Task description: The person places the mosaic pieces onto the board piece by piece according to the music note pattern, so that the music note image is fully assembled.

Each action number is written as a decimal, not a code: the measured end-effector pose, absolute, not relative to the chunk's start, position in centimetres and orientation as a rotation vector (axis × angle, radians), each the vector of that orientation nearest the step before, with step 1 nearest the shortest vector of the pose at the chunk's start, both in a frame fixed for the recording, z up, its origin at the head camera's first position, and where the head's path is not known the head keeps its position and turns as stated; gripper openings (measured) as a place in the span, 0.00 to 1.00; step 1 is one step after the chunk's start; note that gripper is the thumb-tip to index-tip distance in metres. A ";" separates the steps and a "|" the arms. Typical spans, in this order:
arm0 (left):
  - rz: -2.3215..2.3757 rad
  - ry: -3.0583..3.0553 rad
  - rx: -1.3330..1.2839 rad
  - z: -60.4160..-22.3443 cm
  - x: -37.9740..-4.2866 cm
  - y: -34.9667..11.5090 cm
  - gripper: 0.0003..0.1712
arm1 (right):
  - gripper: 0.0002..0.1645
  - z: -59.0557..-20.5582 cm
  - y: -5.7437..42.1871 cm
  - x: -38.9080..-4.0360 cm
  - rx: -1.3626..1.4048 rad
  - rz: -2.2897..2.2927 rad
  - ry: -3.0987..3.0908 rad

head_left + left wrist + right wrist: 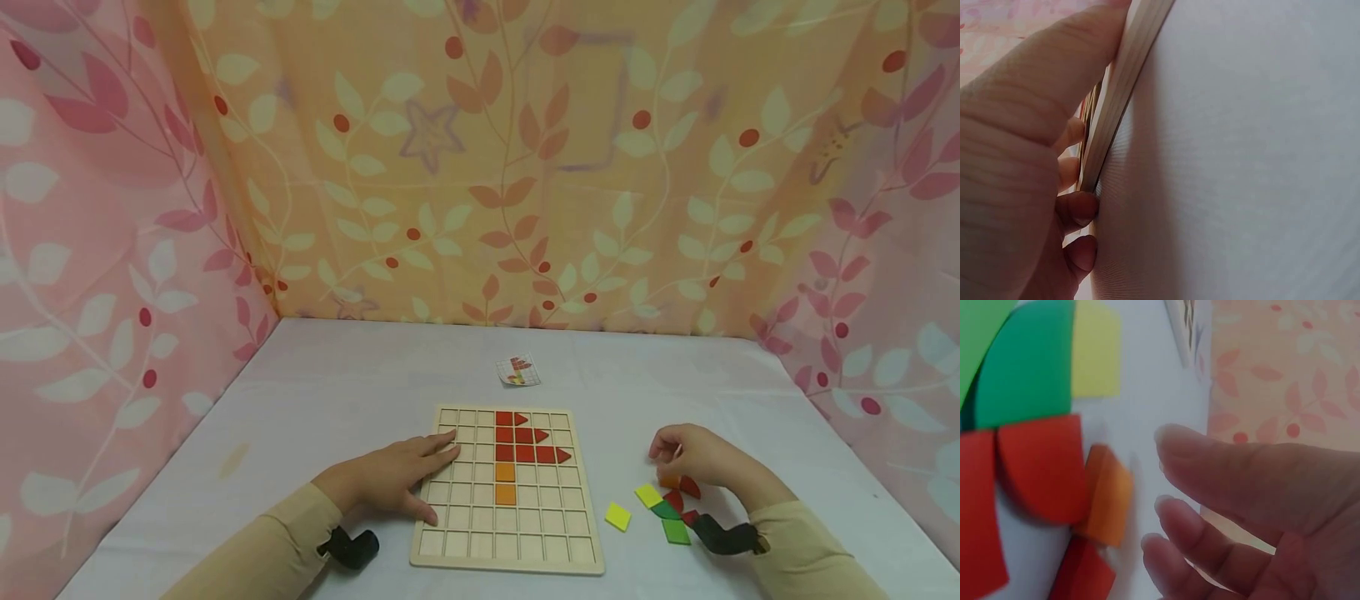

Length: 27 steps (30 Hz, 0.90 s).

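My left hand [393, 477] rests along the left edge of a wooden grid board [480, 546], its fingers spread over the rim. On the board, red squares [505, 435] and red triangles [562, 455] form three rows, with two orange squares [506, 494] below them. In the right wrist view, thumb and fingers of my right hand [701, 454] are loosely bent, with nothing between them. Close by its fingertips is an orange piece [1107, 497], tilted against a red rounded piece [1044, 469]. A dark green rounded piece [1029, 369] lies beside these.
Right of the board lie a lone yellow square [618, 517], another yellow square [648, 497], a light green piece [677, 532] and several red ones. A small printed card [518, 371] sits behind the board on the white table [360, 358]. Patterned cloth [480, 167] surrounds the table.
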<state>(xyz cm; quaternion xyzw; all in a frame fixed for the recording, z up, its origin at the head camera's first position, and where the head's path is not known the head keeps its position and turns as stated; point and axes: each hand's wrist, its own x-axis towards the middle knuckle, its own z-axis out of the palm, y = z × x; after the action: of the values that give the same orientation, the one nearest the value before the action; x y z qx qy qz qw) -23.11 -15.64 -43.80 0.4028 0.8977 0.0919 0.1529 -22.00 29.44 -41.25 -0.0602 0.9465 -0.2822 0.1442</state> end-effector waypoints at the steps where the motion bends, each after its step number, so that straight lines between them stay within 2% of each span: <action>1: 0.262 2.575 1.157 -43.8 -23.1 -15.6 0.57 | 0.12 -41.4 29.7 -22.0 -0.170 -0.807 2.731; 16: 0.261 2.586 1.170 -43.7 -23.0 -15.6 0.57 | 0.17 -42.4 31.2 -21.8 -0.055 -0.809 2.668; 27: 0.271 2.585 1.147 -43.7 -23.0 -15.6 0.57 | 0.10 -41.2 29.6 -21.9 -0.122 -0.844 2.678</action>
<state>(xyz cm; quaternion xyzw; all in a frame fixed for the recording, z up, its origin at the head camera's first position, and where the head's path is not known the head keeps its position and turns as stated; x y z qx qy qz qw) -22.95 -15.63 -43.66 0.3993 0.8996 0.0943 0.1499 -21.87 29.58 -41.19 -0.0427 0.9398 -0.2963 0.1647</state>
